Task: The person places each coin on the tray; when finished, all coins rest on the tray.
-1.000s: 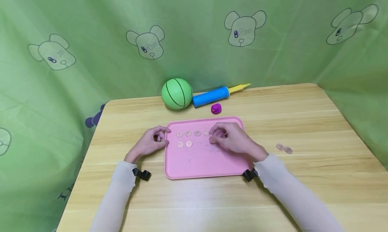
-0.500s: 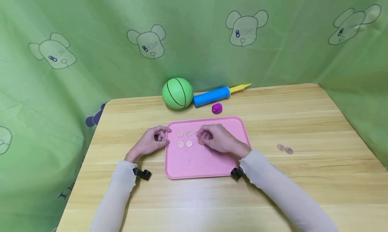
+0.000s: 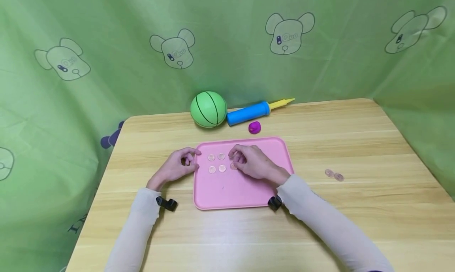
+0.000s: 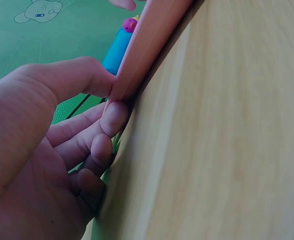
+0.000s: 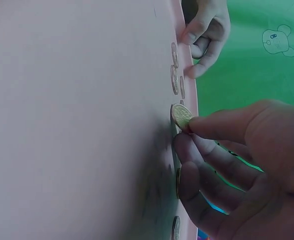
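On the pink tray lie several coins in two rows, among them a coin near the left side. My right hand is over the tray, pinching a coin between thumb and fingertip at the right end of the near row. That coin is tilted in the right wrist view, its lower edge at the tray surface. My left hand holds the tray's left rim, thumb and forefinger on the edge and the other fingers curled. Part of the far row is hidden behind my right hand.
Two coins lie on the wooden table to the right of the tray. Behind the tray are a green ball, a blue pump with a yellow nozzle, and a small purple toy duck. Green cloth surrounds the table.
My right hand has moved left across the tray, carrying the coin to the near row beside two others, and lowered it there. My left hand has stayed at the rim.
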Demonstrator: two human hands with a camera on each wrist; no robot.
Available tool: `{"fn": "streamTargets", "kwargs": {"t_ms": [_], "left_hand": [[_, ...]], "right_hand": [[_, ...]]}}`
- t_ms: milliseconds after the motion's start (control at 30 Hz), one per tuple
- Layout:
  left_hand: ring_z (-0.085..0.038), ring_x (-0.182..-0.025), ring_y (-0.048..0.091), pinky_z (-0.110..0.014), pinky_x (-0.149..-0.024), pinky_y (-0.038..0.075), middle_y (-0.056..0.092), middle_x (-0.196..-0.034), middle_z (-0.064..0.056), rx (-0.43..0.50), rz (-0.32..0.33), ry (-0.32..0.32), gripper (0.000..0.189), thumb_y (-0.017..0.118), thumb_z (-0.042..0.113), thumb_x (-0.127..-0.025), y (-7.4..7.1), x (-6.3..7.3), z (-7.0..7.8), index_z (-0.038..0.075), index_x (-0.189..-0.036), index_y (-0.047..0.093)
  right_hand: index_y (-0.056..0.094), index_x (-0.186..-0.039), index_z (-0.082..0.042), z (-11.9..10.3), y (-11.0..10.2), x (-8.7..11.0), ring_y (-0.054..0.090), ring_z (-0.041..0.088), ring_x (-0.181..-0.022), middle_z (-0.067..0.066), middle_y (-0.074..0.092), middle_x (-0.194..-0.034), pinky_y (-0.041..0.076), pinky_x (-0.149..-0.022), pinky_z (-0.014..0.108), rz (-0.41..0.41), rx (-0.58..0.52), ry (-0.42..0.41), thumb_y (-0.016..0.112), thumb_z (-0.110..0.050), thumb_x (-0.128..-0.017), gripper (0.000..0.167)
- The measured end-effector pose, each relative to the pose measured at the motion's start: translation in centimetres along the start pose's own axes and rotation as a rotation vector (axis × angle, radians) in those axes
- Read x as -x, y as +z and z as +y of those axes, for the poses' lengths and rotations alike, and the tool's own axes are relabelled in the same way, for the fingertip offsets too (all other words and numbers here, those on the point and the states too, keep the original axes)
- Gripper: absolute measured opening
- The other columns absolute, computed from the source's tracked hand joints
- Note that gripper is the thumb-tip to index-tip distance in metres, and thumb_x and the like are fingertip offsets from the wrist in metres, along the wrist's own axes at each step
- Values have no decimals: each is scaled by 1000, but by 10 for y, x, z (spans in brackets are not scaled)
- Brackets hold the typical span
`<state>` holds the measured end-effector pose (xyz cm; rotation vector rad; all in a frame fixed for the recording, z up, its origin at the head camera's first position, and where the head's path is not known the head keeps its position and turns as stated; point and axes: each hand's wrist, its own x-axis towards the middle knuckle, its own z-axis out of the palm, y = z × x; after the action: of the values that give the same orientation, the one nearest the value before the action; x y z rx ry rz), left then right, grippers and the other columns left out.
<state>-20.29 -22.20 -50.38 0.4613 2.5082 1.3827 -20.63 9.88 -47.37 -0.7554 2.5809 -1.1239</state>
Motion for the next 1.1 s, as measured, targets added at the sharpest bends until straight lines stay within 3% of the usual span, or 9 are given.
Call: {"fn": "streamTargets", "kwargs": {"t_ms": [300, 600, 800, 1100], "left_hand": [[-15, -83, 58, -22, -77, 50, 67, -94, -5, -5, 3, 1, 50, 81, 3, -91, 1, -1, 0, 1, -139, 67], [-16, -82, 58, -21, -76, 49, 68, -94, -12, 15, 2, 16, 49, 80, 0, -91, 1, 0, 3, -3, -137, 67], [-17, -83, 58, -21, -76, 50, 68, -94, -8, 0, 9, 15, 48, 80, 1, -91, 0, 0, 4, -1, -138, 68], [-18, -85, 59, -22, -77, 50, 69, -96, -10, -13, 7, 13, 48, 81, 3, -91, 2, 1, 3, -1, -137, 69]], "right_hand": [[74, -119, -6, -5, -7, 4, 70, 15, -92, 3, 76, -100, 62, -88, 31, 2, 7, 11, 72, -3, -101, 18], [74, -124, -3, -9, -31, 20, 70, 18, -93, 6, 76, -101, 62, -89, 35, 64, -16, 23, 72, -1, -100, 23], [74, -121, -1, 0, -45, 34, 69, 17, -90, 7, 76, -99, 63, -85, 32, 119, 34, 15, 75, 2, -96, 24], [73, -122, 0, 10, -58, 52, 70, 20, -94, 10, 76, -103, 62, -87, 33, 135, 25, 58, 76, 3, -96, 26]]}}
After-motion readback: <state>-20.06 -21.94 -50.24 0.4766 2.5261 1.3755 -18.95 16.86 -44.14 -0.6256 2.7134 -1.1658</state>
